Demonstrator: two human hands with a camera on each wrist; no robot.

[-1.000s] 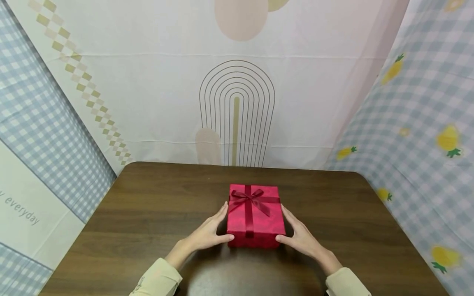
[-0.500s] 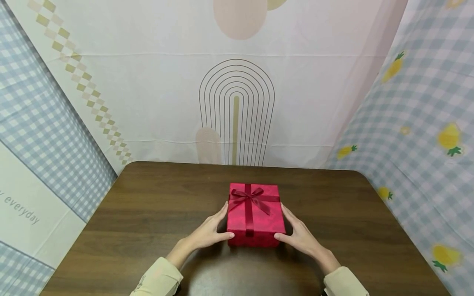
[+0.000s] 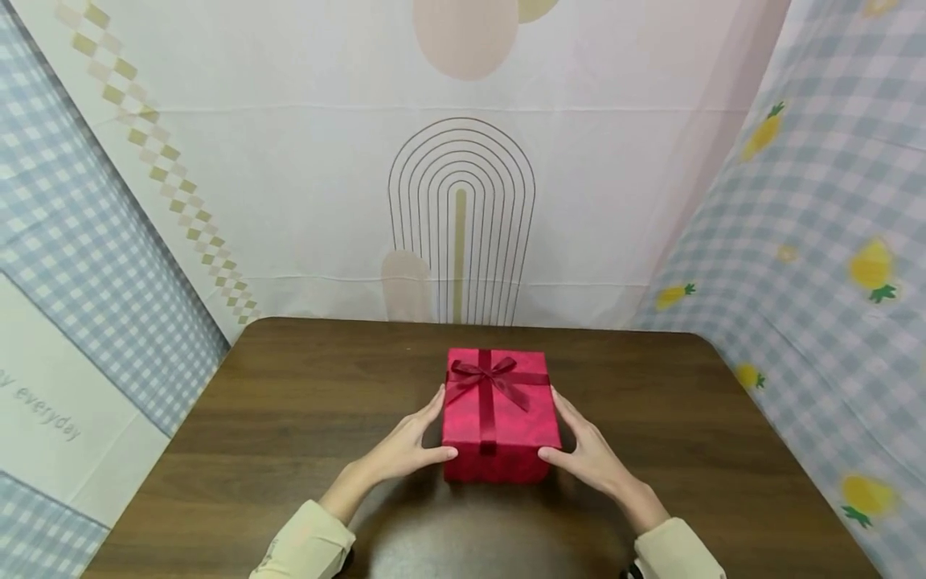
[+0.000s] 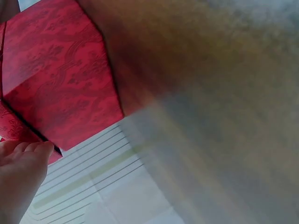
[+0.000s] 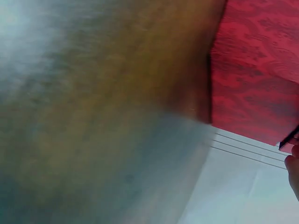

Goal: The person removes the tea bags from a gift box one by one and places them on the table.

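Note:
A red patterned gift box with a dark red ribbon bow stands on the dark wooden table, near its middle. My left hand holds the box's left side, fingers along the side and thumb on the near face. My right hand holds the right side the same way. The left wrist view shows the box close up, with my fingers at its edge. In the right wrist view the box fills the upper right, with a fingertip at the frame edge.
Printed cloth backdrops close the table in: a white one with an arch pattern behind, blue checked ones at left and right. Bare tabletop lies on both sides of the box.
The top of the box stands a little higher and farther from me than before, and both hands have moved with it. Their hold on the sides is unchanged.

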